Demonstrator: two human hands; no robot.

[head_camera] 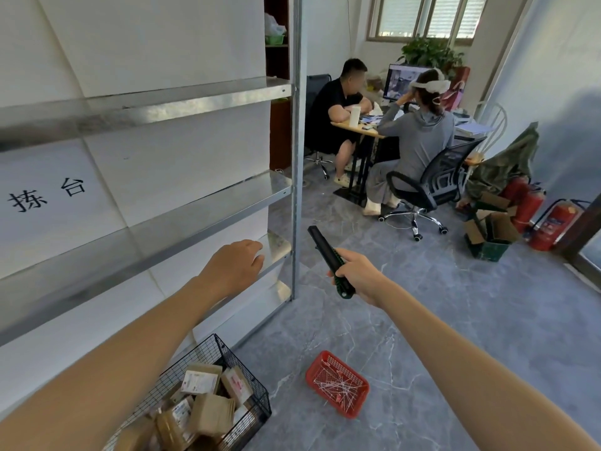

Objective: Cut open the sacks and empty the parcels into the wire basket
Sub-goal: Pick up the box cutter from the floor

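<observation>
My right hand grips a black and green utility knife, its tip pointing up and to the left over the floor. My left hand is stretched out beside the edge of a metal shelf, fingers loosely curled and holding nothing. Low at the left stands the black wire basket, filled with several brown cardboard parcels, some with white labels. No sack shows in this view.
A metal shelving unit runs along the left wall. A red plastic tray with thin sticks lies on the grey floor. Two people sit at a desk at the back. Green crates of cardboard and fire extinguishers stand at the right.
</observation>
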